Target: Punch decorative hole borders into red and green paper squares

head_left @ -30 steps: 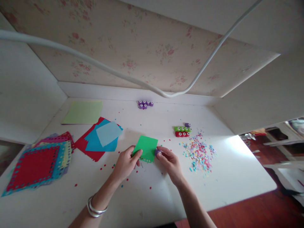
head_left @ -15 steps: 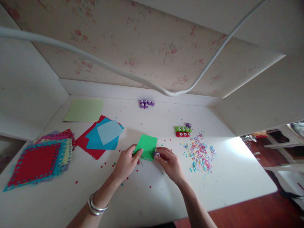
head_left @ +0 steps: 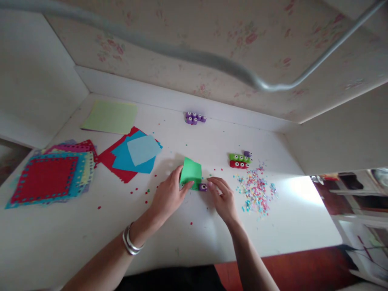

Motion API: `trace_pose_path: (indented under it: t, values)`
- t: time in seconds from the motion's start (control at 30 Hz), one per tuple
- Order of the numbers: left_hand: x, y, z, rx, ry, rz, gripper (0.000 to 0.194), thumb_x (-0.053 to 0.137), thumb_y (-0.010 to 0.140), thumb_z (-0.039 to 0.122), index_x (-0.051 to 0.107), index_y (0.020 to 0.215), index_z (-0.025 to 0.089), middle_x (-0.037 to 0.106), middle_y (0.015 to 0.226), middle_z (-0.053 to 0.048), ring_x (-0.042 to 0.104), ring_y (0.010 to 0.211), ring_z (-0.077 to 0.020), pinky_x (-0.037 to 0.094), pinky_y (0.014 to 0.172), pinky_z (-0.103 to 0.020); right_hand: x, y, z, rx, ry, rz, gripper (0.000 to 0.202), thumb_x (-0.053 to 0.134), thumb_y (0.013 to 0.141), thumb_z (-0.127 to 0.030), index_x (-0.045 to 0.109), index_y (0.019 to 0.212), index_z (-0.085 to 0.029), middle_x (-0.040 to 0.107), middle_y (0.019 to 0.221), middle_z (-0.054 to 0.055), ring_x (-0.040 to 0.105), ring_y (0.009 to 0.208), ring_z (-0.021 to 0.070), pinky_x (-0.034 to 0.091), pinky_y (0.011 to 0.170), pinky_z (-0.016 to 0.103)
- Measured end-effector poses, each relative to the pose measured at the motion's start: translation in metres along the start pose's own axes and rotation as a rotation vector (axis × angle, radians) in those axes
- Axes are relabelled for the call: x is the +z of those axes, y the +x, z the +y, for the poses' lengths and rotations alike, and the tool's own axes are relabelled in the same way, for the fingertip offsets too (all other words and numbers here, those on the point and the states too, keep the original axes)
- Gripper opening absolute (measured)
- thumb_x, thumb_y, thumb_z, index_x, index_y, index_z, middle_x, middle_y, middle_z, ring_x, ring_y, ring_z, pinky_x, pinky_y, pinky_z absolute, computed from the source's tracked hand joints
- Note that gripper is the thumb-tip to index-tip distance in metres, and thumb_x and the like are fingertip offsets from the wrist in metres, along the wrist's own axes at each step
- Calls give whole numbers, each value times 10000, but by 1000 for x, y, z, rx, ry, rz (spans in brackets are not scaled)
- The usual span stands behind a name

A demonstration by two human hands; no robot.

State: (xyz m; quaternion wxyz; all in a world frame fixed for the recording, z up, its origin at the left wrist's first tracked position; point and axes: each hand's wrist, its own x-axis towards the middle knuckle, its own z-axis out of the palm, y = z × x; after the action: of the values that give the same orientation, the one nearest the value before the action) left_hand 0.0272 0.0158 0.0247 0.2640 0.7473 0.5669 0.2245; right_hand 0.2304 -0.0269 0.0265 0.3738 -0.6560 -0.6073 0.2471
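My left hand (head_left: 169, 194) pinches a small green sheet of paper (head_left: 191, 171) by its lower left part, thumb on top. Punched holes run along the sheet's lower edge, partly covered by the thumb. A purple mini paper punch (head_left: 203, 187) with a round white-and-dark button sits at the sheet's lower right corner. Just right of the punch is my right hand (head_left: 223, 198), its thumb and forefinger slightly apart, with the fingertips close beside the punch. Whether they touch it is hard to make out.
Several purple punches (head_left: 194, 118) stand by the back wall. Green and red punches (head_left: 240, 161) are at right, near a heap of paper confetti (head_left: 257, 188). Loose coloured sheets (head_left: 142, 150), a pale green sheet (head_left: 110, 117) and punched sheets (head_left: 45, 180) lie at left.
My right fingers have drawn off the purple punch to its right, leaving it more exposed. My left hand still holds the green paper, now more tilted. The camera view has turned.
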Motion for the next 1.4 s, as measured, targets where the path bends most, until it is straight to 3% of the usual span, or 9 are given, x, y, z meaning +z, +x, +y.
trace_pose_path:
  t: [0.13, 0.23, 0.37, 0.67, 1.4]
  values:
    - [-4, 1, -2, 113, 97, 189, 549, 538, 933, 431, 424, 1386, 142, 599, 1120, -159, 607, 980, -262, 501, 803, -360, -3, 8, 0, -6, -52, 12, 252, 547, 955, -413, 740, 1029, -269, 693, 1064, 84, 611, 1025, 271, 506, 934, 473]
    - [-5, 1, -2, 215, 188, 160, 373, 543, 936, 330, 570, 1281, 191, 574, 1255, -166, 555, 1107, -310, 451, 917, -464, 0, 14, 1, -106, -135, -14, 230, 570, 948, -370, 731, 1089, -284, 676, 1129, 82, 577, 1097, 273, 486, 959, 470]
    - [1, -1, -2, 305, 184, 65, 286, 529, 941, 283, 644, 1200, 241, 525, 1419, -96, 436, 1297, -332, 339, 1042, -535, 6, 19, 5, -206, -219, -38, 250, 565, 952, -336, 718, 1147, -300, 621, 1259, 75, 523, 1194, 279, 414, 1036, 504]
    - [0, -2, -1, 296, 144, 23, 260, 518, 951, 292, 660, 1166, 255, 612, 1314, -75, 484, 1251, -293, 264, 1082, -546, 10, 16, 14, -216, -257, -48, 271, 530, 970, -341, 715, 1164, -304, 610, 1291, 71, 500, 1238, 287, 388, 1056, 524]
    - [1, -2, 1, 271, 158, 41, 250, 552, 934, 306, 670, 1152, 272, 619, 1293, -57, 505, 1239, -270, 292, 1088, -527, 11, 15, 14, -310, -271, -70, 263, 509, 990, -272, 694, 1178, -272, 595, 1300, 72, 523, 1209, 258, 393, 1055, 521]
